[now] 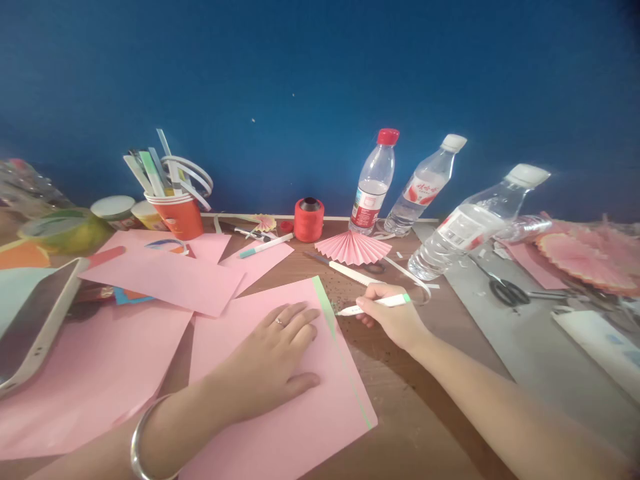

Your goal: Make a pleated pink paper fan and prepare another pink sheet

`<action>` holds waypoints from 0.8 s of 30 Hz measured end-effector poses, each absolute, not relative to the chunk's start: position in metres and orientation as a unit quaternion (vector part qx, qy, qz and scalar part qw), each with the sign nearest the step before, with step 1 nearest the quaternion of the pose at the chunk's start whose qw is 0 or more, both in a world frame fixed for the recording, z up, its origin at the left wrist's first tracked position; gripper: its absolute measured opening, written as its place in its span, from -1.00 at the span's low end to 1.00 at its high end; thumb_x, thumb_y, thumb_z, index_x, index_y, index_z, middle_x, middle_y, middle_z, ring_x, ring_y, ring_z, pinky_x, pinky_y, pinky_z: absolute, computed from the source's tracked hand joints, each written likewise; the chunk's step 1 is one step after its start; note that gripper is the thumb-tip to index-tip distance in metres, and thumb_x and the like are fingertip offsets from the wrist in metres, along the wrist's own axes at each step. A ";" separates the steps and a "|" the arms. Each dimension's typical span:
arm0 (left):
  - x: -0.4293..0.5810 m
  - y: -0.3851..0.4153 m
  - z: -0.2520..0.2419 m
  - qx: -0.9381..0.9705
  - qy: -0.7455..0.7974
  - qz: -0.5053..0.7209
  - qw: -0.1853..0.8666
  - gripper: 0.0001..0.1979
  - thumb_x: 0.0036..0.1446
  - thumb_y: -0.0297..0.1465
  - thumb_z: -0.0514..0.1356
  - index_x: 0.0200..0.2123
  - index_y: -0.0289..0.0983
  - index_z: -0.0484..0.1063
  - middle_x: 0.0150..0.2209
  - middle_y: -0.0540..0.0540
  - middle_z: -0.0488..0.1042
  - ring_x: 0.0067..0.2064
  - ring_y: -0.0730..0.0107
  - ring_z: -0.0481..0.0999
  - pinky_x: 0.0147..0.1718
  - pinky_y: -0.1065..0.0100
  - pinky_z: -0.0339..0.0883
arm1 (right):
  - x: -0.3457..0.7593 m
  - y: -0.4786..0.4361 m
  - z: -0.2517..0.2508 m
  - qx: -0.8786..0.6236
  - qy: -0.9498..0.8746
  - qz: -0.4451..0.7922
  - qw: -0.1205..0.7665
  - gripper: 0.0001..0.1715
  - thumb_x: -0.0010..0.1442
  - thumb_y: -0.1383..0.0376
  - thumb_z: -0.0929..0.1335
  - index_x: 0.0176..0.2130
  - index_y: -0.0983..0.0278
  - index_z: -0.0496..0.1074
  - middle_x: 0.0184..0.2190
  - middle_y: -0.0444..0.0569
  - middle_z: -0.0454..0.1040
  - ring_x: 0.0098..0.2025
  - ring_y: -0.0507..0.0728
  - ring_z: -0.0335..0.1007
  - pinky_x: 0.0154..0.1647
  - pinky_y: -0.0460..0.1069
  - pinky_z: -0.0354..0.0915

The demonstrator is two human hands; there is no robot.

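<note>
My left hand (285,340) lies flat on a pink sheet (240,413), its fingers a little apart and a ring on one of them. Along the sheet's right edge runs a green stripe (326,308), wide at the top and a thin line lower down. My right hand (393,317) is closed around a white marker (383,303) with a green end. The marker's tip is at the sheet's right edge, beside the wide green part. A folded pink paper fan (353,249) lies just beyond the hands, near a white strip (355,273).
Bottles (373,193) stand at the back right, near a red thread spool (309,221). A red cup (181,217) of pens is back left. More pink paper (100,373) and a tablet (43,327) lie left. Black scissors (507,292) rest on a grey mat (470,333) at right.
</note>
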State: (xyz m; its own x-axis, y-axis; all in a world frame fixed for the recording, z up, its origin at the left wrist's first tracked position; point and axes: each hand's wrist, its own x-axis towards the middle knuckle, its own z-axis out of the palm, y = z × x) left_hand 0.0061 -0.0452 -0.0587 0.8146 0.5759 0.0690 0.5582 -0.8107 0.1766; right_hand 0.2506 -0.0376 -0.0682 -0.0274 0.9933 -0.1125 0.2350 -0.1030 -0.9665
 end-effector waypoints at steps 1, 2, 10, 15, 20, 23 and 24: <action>0.006 -0.045 -0.059 0.950 0.298 0.058 0.078 -0.62 0.12 -0.11 0.12 -0.10 -0.24 0.28 0.19 -0.16 0.19 0.24 0.00 0.06 0.16 -0.01 0.02 | 0.250 -0.038 -0.068 -0.575 -0.529 0.478 0.402 -0.70 0.04 0.25 0.36 -0.63 0.28 0.26 -0.66 -0.12 0.43 -0.62 0.01 0.32 -0.59 -0.10 0.26; 0.006 -0.045 -0.058 0.949 0.299 0.055 0.083 -0.62 0.12 -0.11 0.13 -0.11 -0.24 0.28 0.19 -0.16 0.19 0.24 0.00 0.05 0.16 -0.01 0.02 | 0.250 -0.039 -0.068 -0.575 -0.525 0.480 0.403 -0.70 0.03 0.25 0.36 -0.63 0.28 0.26 -0.66 -0.12 0.43 -0.63 0.01 0.32 -0.59 -0.10 0.26; 0.008 -0.043 -0.054 0.944 0.312 0.032 0.105 -0.66 0.10 -0.13 0.15 -0.16 -0.23 0.29 0.26 -0.09 0.10 0.25 -0.02 0.02 0.14 -0.01 0.04 | 0.252 -0.037 -0.070 -0.565 -0.547 0.473 0.398 -0.75 0.04 0.26 0.36 -0.60 0.29 0.31 -0.62 -0.10 0.46 -0.60 0.02 0.36 -0.54 -0.09 0.30; 0.007 -0.044 -0.053 0.944 0.313 0.022 0.101 -0.66 0.10 -0.12 0.14 -0.16 -0.23 0.29 0.27 -0.10 0.08 0.26 -0.03 0.01 0.14 -0.01 0.03 | 0.253 -0.036 -0.071 -0.567 -0.544 0.476 0.396 -0.73 0.03 0.29 0.35 -0.63 0.28 0.28 -0.65 -0.10 0.44 -0.62 0.02 0.33 -0.58 -0.09 0.26; 0.008 -0.045 -0.052 0.946 0.310 0.025 0.095 -0.66 0.11 -0.13 0.14 -0.15 -0.23 0.28 0.27 -0.08 0.07 0.25 -0.02 0.01 0.14 0.00 0.04 | 0.251 -0.036 -0.069 -0.560 -0.549 0.461 0.415 -0.77 0.05 0.26 0.37 -0.58 0.29 0.34 -0.60 -0.11 0.46 -0.56 0.03 0.37 -0.50 -0.08 0.29; 0.008 -0.045 -0.052 0.946 0.308 0.023 0.098 -0.66 0.11 -0.12 0.14 -0.16 -0.23 0.29 0.27 -0.07 0.07 0.25 -0.02 0.01 0.13 0.00 0.04 | 0.251 -0.036 -0.068 -0.559 -0.562 0.453 0.407 -0.78 0.06 0.25 0.37 -0.55 0.29 0.36 -0.58 -0.10 0.46 -0.54 0.03 0.38 -0.48 -0.08 0.29; 0.008 -0.045 -0.052 0.946 0.309 0.024 0.098 -0.66 0.11 -0.12 0.14 -0.16 -0.23 0.28 0.28 -0.07 0.07 0.25 -0.02 0.01 0.13 -0.01 0.04 | 0.251 -0.036 -0.068 -0.559 -0.565 0.452 0.405 -0.78 0.06 0.25 0.36 -0.55 0.29 0.36 -0.58 -0.10 0.46 -0.54 0.03 0.37 -0.48 -0.08 0.28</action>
